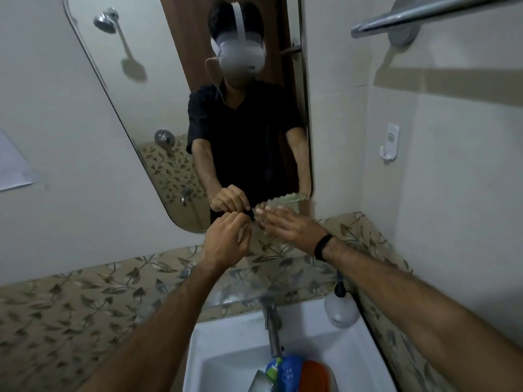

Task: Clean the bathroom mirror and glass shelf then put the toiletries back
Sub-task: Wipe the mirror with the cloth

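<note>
White ceramic sink (297, 372) holds the toiletries (285, 373), light and slippery: grip mid-body. Above the sink, the glass shelf (226, 298) is fragile. Higher, at the mirror (158, 108), left hand (226, 244) pinches something small; right hand (285, 224) presses a soft cloth (283, 200), fingers flat

head cam: single wide-angle view, worn on head | faces forward and down, close to mirror (175, 108) at upper centre | sink (232, 349) at bottom centre | forearms enter from lower edge | no second view
</note>
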